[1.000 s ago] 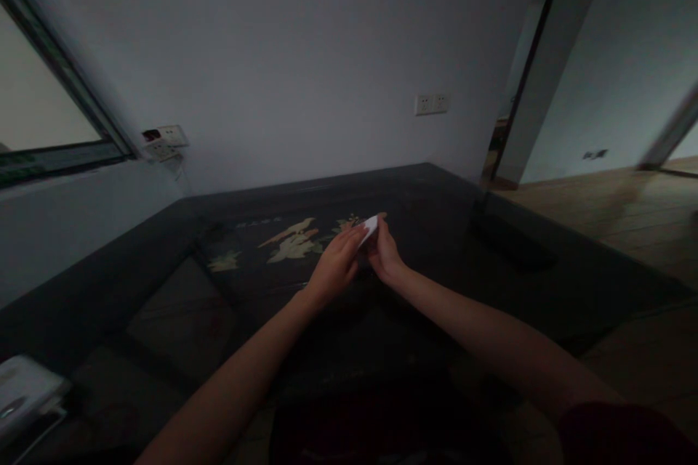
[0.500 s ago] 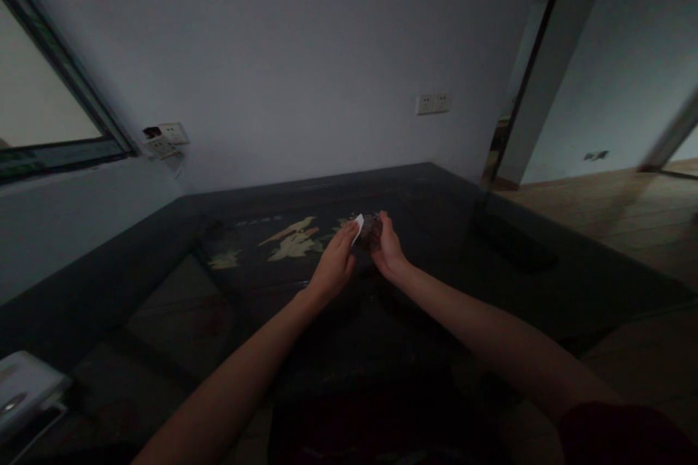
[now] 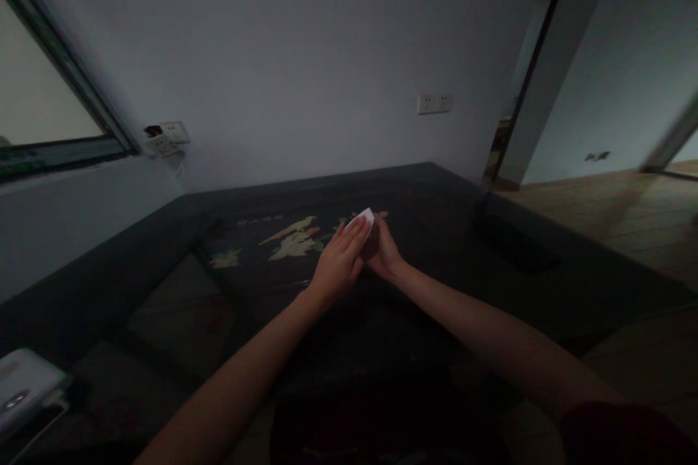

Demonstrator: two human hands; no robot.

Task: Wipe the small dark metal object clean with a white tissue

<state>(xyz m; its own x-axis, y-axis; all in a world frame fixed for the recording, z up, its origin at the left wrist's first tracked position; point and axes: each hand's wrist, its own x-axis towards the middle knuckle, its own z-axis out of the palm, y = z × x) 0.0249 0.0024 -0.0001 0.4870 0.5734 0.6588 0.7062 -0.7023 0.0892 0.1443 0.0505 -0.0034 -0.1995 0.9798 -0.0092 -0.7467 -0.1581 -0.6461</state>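
My left hand [image 3: 339,263] holds a folded white tissue [image 3: 367,216], its fingers laid flat over it. The tissue is pressed against a small dark, glassy, rounded object [image 3: 372,243], too dim for me to tell its kind. My right hand [image 3: 388,253] curls round the far right side of that object and supports it. Most of the object is hidden between both hands. Both hands are above a dark glossy table [image 3: 327,334] with a pale bird-and-flower design [image 3: 297,241].
A long dark object [image 3: 515,243] lies on the table to the right. At the lower left edge stands a white device [image 3: 33,378] with a cable. A wall with sockets [image 3: 435,103] rises behind the table, and a window [image 3: 49,80] is at the left.
My left hand has moved slightly right and over the rounded object, bringing the tissue across it. The object now shows less between my hands. My right hand has barely moved.
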